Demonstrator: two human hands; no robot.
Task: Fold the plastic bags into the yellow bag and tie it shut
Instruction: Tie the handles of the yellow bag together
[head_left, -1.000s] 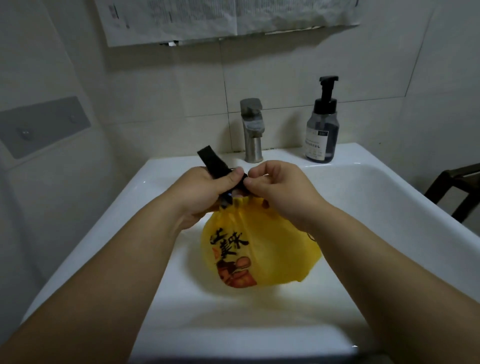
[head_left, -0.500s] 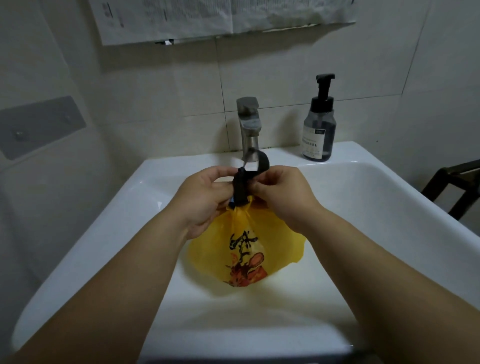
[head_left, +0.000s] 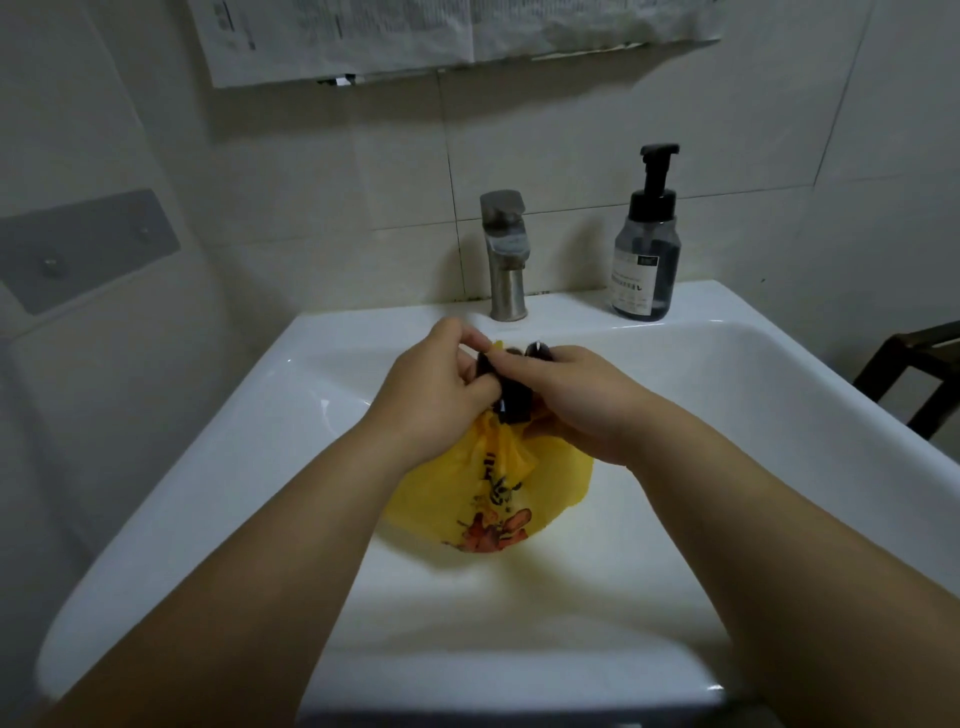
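Note:
A yellow plastic bag (head_left: 498, 493) with black and orange print hangs over the white sink basin (head_left: 753, 415), bunched at its neck. A black strip (head_left: 514, 402) wraps the gathered neck between my hands. My left hand (head_left: 436, 400) pinches the black strip and the bag's neck from the left. My right hand (head_left: 582, 400) grips the strip's other end from the right, fingers curled round it. What the yellow bag holds is hidden.
A steel faucet (head_left: 504, 254) stands at the back of the sink, just beyond my hands. A dark pump bottle (head_left: 647, 249) sits on the rim at the back right. Dark furniture (head_left: 914, 374) shows at the right edge. Paper sheets (head_left: 441, 36) hang on the tiled wall.
The black strip's loop, raised near the faucet half a second ago, has been drawn down tight against the bag's neck. Both hands dropped slightly and the bag swung lower in the basin.

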